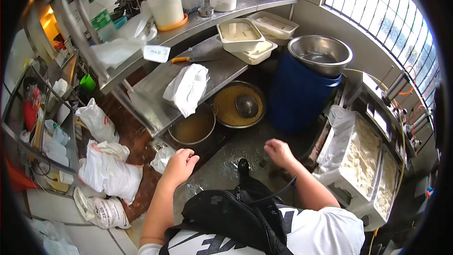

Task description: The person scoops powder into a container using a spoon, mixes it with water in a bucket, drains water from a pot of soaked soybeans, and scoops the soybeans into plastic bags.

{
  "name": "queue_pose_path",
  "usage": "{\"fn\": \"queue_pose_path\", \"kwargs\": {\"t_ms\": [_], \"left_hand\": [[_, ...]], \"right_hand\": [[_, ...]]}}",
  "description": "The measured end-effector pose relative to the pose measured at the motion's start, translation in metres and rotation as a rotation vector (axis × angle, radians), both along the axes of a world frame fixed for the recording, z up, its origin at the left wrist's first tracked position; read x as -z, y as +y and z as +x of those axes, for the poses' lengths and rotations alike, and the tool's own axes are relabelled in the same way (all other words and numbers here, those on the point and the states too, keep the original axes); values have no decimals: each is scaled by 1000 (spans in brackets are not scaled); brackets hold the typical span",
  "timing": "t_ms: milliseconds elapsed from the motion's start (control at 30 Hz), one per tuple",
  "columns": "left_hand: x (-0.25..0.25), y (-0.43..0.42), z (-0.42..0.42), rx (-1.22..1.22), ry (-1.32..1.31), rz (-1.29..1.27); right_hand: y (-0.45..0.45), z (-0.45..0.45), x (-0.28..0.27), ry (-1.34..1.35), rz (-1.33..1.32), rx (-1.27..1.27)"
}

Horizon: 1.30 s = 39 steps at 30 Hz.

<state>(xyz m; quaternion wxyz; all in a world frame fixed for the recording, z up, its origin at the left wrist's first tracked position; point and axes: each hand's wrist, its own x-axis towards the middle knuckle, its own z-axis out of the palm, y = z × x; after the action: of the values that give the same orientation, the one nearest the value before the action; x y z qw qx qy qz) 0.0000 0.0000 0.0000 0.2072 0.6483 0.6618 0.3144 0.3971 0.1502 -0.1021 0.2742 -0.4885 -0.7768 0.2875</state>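
My left hand (180, 166) is in the air over the floor, fingers curled in, with nothing seen in it. Just beyond it are a metal basin of cloudy brownish liquid (192, 126) and a crumpled white plastic bag (163, 158). My right hand (279, 152) is also raised and loosely closed, and nothing shows in it. It is nearest to a blue barrel (297, 97) with a steel bowl (321, 51) on top. Between the hands, farther off, a wide basin of yellowish grain-like material (226, 108) holds a smaller metal bowl (247, 106).
A steel shelf (222, 68) carries a white cloth (187, 87), an orange-handled knife (181, 59) and white plastic trays (240, 35). To the right stand lined crates (361, 158) of pale, crumbly material. White sacks (113, 172) lie at left on the wet floor (226, 160).
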Motion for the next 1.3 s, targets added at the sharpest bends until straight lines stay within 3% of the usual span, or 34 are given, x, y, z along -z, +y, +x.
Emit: {"fn": "queue_pose_path", "kwargs": {"t_ms": [67,133,200,233,367,400,433,500,533,567,600,667,833,967,1033,1100,1267,1300], "left_hand": [[-19,0,3,-26,-39,59],[-37,109,-23,-69,56,70],[-51,163,-15,-129,-13,103],[-63,185,-18,-142,-5,136],[-147,262,-22,-169,160,380],[-164,281,-29,-172,152,472],[-182,298,-36,-177,145,565],[-225,331,-43,-245,170,700],[-240,350,-54,-264,245,759],[-254,368,-68,-283,320,818],[-265,384,-82,-334,357,820],[-278,416,-117,-397,447,835],[-283,458,-161,-458,478,738],[-275,460,-167,-403,313,628],[-274,458,-168,-427,202,588],[-273,457,-170,-420,187,591],[-269,463,-178,-366,55,552],[-268,462,-175,-352,49,556]], "right_hand": [[24,-19,-55,99,62,38],[162,-62,-67,239,151,2],[246,-68,-142,284,250,-53],[288,-79,-174,326,422,-89],[415,-120,-341,159,611,-46],[444,-134,-376,244,654,-94],[476,-150,-410,147,799,-135],[519,-185,-466,-135,829,-199],[567,-210,-483,-557,1047,-294],[600,-231,-491,-992,1245,-385],[595,-245,-498,-996,1247,-396],[571,-267,-514,-831,325,-158],[603,-287,-499,-1072,466,-146],[630,-293,-492,-1271,509,-187],[635,-292,-491,-1250,457,-193],[641,-288,-493,-1268,727,-184],[570,-229,-496,-563,757,-33],[555,-218,-491,-570,757,-18]]}}
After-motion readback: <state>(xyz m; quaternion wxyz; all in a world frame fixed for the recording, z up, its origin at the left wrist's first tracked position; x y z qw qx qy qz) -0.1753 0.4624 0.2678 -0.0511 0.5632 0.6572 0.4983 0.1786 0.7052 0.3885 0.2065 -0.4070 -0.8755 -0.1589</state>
